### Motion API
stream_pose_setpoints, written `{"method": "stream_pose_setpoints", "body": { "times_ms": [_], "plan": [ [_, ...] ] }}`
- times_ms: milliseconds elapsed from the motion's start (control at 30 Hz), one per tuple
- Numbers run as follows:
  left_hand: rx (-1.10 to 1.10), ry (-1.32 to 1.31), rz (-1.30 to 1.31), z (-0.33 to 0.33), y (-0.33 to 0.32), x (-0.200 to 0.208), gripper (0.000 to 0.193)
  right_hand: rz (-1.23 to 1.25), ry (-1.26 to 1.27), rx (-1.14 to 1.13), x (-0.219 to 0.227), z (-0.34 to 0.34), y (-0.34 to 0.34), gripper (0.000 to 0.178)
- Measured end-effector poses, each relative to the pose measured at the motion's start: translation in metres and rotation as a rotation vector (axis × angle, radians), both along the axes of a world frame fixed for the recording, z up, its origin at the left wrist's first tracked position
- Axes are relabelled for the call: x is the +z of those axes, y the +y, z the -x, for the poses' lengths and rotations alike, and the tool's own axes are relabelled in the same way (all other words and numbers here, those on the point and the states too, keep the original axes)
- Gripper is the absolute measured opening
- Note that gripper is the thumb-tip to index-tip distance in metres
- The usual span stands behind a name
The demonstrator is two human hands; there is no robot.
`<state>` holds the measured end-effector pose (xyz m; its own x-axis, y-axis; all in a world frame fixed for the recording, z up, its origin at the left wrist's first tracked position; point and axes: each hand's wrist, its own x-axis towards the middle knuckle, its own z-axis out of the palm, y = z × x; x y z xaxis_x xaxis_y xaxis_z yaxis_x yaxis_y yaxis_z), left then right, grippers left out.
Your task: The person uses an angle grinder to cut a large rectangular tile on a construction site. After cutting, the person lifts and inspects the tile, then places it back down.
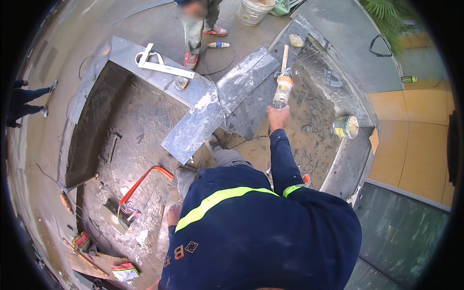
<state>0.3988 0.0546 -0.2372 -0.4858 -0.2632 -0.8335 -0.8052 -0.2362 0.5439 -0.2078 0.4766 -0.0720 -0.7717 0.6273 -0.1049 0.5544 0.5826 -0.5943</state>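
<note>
My right hand (279,117), at the end of my outstretched arm, is closed around the rear of an orange and white angle grinder (283,92). The grinder's round disc (296,75) is at its far end, over the stone ledge. A wooden handle (285,59) lies just beyond it. To the left of the grinder, a long grey stone slab (193,126) and another slab (249,72) lie across the ledge. My left hand (172,215) hangs low beside my body, partly hidden by my sleeve, and its fingers are not clear.
A white square ruler (166,68) and a tape measure (181,83) rest on the left ledge (128,50). A bucket (345,127) stands on the right ledge. Orange conduit with wires (137,186) rises from the muddy floor. Another person (193,34) stands ahead, near a white bucket (253,12).
</note>
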Motion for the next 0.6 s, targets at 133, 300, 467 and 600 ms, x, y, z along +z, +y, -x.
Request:
{"method": "stream_pose_setpoints", "body": {
  "times_ms": [133,300,467,600],
  "plan": [
    [0.789,-0.109,-0.443,0.04,0.031,0.025,0.054,0.003,-0.063,0.014,-0.028,0.037,0.006,0.071],
    [-0.363,0.153,0.448,0.079,0.056,0.063,0.033,0.03,-0.082,0.079,-0.053,0.07,-0.005,0.069],
    [-0.073,-0.21,0.716,0.176,0.056,0.061,0.031,0.119,-0.128,0.123,-0.065,0.082,-0.012,0.067],
    [-0.052,0.312,0.395,0.382,0.046,0.094,0.055,0.199,-0.072,0.134,-0.065,0.076,-0.009,0.065]
  ]
}}
